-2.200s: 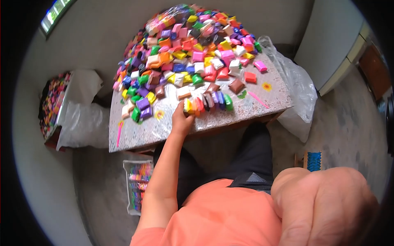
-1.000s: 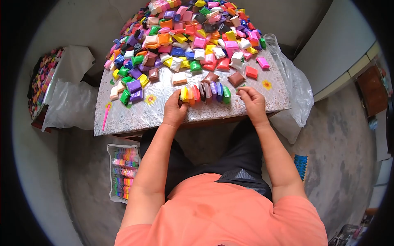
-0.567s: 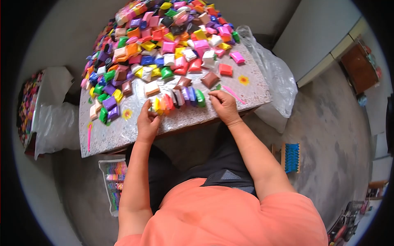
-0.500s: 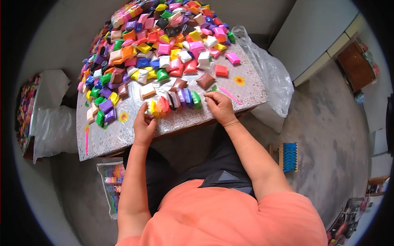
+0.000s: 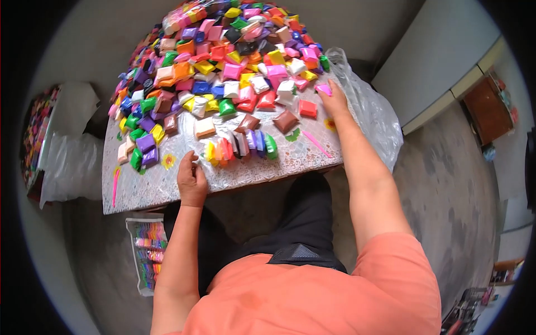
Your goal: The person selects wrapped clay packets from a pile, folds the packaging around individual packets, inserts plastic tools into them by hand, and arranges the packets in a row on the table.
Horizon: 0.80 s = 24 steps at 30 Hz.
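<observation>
ref: table (image 5: 139,190) | clear plastic bag (image 5: 385,125): right edge | pale upright panel (image 5: 435,53): farther right | brown furniture (image 5: 487,106): far right | crumpled plastic (image 5: 78,167): left | grey floor (image 5: 435,184): below

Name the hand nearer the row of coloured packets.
Left. The left hand is just left of the row of coloured packets; the right hand is farther away rightward, at a pink packet.

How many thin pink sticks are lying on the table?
2: one pink stick on the table at far left, another right of the packet row; more may be hidden under the pile.
</observation>
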### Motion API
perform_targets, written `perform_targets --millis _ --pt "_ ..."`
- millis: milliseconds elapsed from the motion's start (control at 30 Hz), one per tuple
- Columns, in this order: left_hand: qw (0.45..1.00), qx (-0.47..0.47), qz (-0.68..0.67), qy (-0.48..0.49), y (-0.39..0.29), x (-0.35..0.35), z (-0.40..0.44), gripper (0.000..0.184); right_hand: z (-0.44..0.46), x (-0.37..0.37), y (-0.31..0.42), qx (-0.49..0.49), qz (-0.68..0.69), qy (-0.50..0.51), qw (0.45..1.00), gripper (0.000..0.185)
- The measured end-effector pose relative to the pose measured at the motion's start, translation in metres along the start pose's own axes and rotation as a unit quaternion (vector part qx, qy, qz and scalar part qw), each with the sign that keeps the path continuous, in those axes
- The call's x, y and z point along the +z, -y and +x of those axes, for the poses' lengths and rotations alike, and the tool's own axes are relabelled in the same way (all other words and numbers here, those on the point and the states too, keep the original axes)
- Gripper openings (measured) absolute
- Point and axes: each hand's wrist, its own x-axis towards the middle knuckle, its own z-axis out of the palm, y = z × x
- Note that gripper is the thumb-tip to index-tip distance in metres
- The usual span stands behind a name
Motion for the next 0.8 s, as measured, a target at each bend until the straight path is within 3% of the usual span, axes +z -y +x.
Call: perform_targets --millis 67,133,300,333,400,433,467,500,533,567,600,667,733,800 --pt "0.999 0.017 0.028 -0.008 -0.002 0.001 0.000 0.042 -0.003 -0.008 0.001 -0.003 -0.029 0.107 0.994 0.036" --pt "0.996 0.059 0.061 -0.012 -0.003 0.002 0.000 0.041 -0.007 -0.006 -0.011 -0.006 -0.008 0.116 0.993 0.045" --pt "0.996 0.054 0.062 -0.032 -0.011 0.000 0.002 0.040 -0.027 -0.035 -0.033 -0.049 -0.037 0.124 0.990 0.037" --pt "0.997 0.050 0.057 -0.031 -0.011 0.000 0.003 0.040 -0.031 -0.040 -0.021 0.041 0.063 0.122 0.990 0.036" --pt "0.999 0.011 0.021 -0.042 0.001 0.001 0.002 0.040 -0.043 -0.059 0.002 0.224 0.250 0.109 0.936 0.035" --pt "0.999 -0.009 0.000 -0.043 0.004 0.003 0.002 0.040 -0.057 -0.074 0.042 0.172 0.267 0.092 0.944 0.032" --pt "0.994 -0.086 -0.057 -0.048 0.004 0.001 0.000 0.034 -0.072 -0.093 0.091 0.143 0.267 0.127 0.945 0.032" --pt "0.965 -0.162 -0.187 -0.086 -0.011 0.001 -0.006 0.033 -0.092 -0.108 0.139 0.118 0.264 0.162 0.943 0.032" --pt "0.912 -0.239 -0.311 -0.121 -0.033 -0.003 -0.012 0.032 -0.116 -0.114 0.178 0.027 0.324 0.169 0.930 0.034" --pt "0.906 -0.229 -0.347 -0.077 -0.054 -0.011 -0.026 0.035 -0.136 -0.122 0.218 -0.036 0.362 0.185 0.913 0.039" --pt "0.877 -0.247 -0.411 -0.026 -0.083 -0.019 -0.040 0.037 -0.160 -0.117 0.237 -0.010 0.354 0.218 0.910 0.044" --pt "0.805 -0.262 -0.530 0.055 -0.131 -0.033 -0.067 0.041 -0.189 -0.124 0.281 -0.109 0.355 0.238 0.898 0.051" --pt "0.780 -0.267 -0.560 0.080 -0.153 -0.047 -0.087 0.038 -0.202 -0.129 0.307 -0.237 0.326 0.239 0.883 0.058" --pt "0.772 -0.252 -0.580 0.059 -0.153 -0.057 -0.091 0.037 -0.214 -0.128 0.318 -0.262 0.355 0.257 0.860 0.063"
